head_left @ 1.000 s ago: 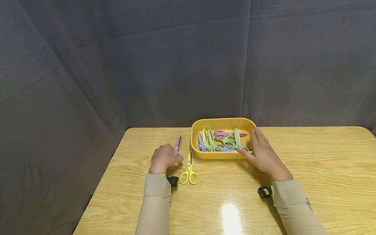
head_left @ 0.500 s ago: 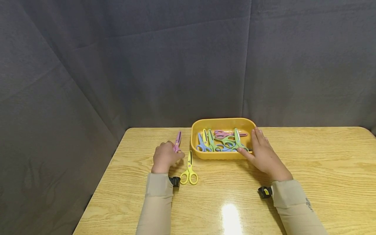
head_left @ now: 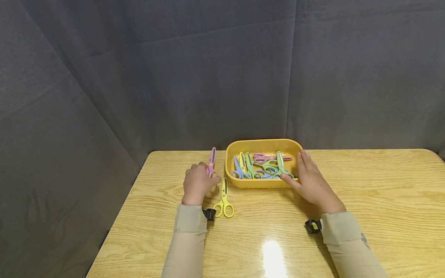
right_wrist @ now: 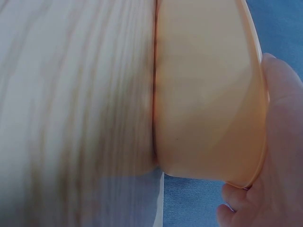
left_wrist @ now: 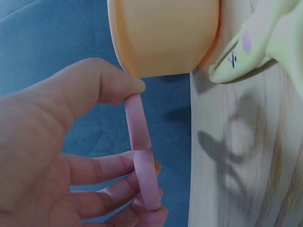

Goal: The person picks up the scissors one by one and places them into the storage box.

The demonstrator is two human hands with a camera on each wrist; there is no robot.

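Note:
My left hand [head_left: 198, 184] grips a pair of pink-purple scissors [head_left: 212, 157] by its handle loops, left of the yellow bin [head_left: 260, 184]. In the left wrist view, thumb and fingers hold the pink loops [left_wrist: 137, 123] above the table, and their shadow falls on the wood. On the bin's right end rests my right hand [head_left: 314, 189], fingers straight along the side and thumb at the front rim. Several scissors lie inside the bin, among them green scissors [head_left: 281, 164], blue scissors [head_left: 238, 170] and pink scissors [head_left: 265, 158].
Yellow scissors [head_left: 224, 200] lie on the wooden table [head_left: 264, 224] in front of the bin's left corner, blades pointing away, just right of my left wrist. A dark grey curtain [head_left: 222, 77] hangs behind the table's back edge and along its left side.
My left hand has moved slightly away from me and to the right, and the pink-purple scissors have risen with it. The right hand and the bin have stayed put.

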